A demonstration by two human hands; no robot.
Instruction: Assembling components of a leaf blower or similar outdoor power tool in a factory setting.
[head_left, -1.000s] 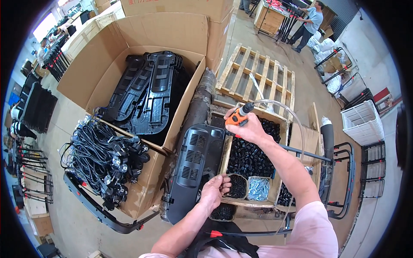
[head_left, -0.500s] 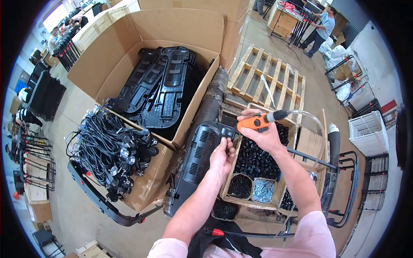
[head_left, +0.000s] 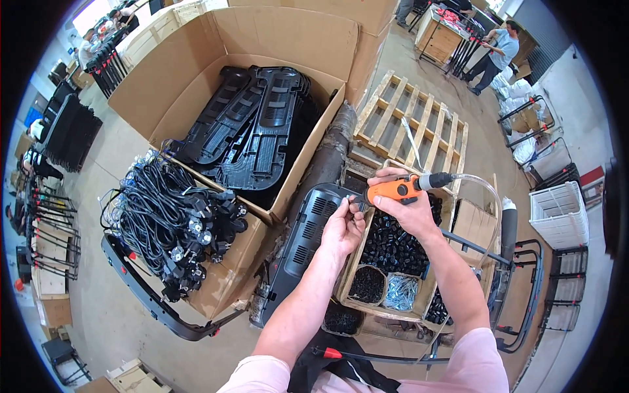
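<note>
My right hand (head_left: 414,213) is wrapped round an orange and black air screwdriver (head_left: 395,190), held sideways with its dark nose to the left. A clear hose (head_left: 483,185) curves away from the tool's rear end. Just left of the nose, the fingertips of my left hand (head_left: 343,229) are pinched together; a tiny pale glint shows there, too small to name. Under both hands lies a long black plastic cover (head_left: 306,232) with slotted vents, its upper end partly hidden by my fingers.
A wooden parts box (head_left: 347,298) at right holds black plastic pieces (head_left: 396,245), dark screws (head_left: 368,284) and silvery screws (head_left: 400,291). Left stands a big carton (head_left: 160,88) of black covers (head_left: 272,124), beside bundled plug cables (head_left: 167,219). A wooden pallet (head_left: 419,118) lies beyond; a co-worker (head_left: 501,56) stands far right.
My view has shifted slightly. The screwdriver has drawn back a little to the right, and my left fingertips have lifted from the cover toward its nose.
</note>
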